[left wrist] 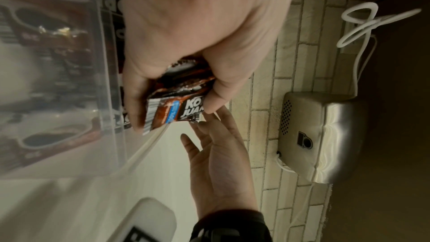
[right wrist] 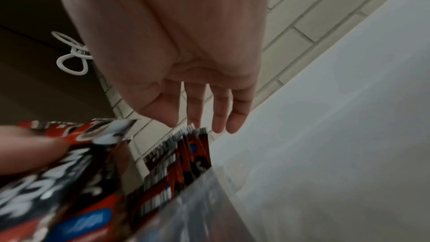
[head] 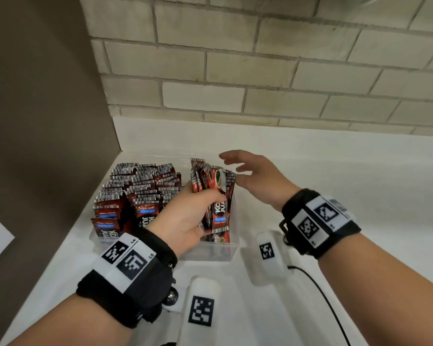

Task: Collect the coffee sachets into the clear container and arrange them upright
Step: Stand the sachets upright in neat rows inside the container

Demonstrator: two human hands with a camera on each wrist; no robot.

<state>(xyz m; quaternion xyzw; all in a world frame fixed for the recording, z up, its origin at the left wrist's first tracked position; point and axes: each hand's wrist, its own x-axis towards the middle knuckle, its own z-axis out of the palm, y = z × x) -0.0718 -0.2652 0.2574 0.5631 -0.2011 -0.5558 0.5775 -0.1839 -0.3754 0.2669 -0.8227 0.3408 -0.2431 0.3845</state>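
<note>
While the left hand (head: 185, 216) curls its fingers (head: 211, 196) tight round a small bunch of red and black coffee sachets (head: 214, 193), the bunch stands tall in the right-hand part of the clear plastic container (head: 210, 250) on the white worktop (head: 310, 171). To the left of those fingers, many more sachets of the same kind (head: 138, 193) already stand packed in rows in the other part of the box.

The right hand (head: 256, 177) holds nothing. Its fingers (right wrist: 235, 117) are straight and a little spread, just beside the tops of the held bunch.

I think the job now is to set this bunch down straight. It would help to push the bunch down until the bottoms touch the floor of the box. Let the flat right fingers pat the tops and the side, so none lean. Loosen the left fingers slowly, not all at once. Thin packs like these could slide or flop over where this part of the box has room to spare.
</note>
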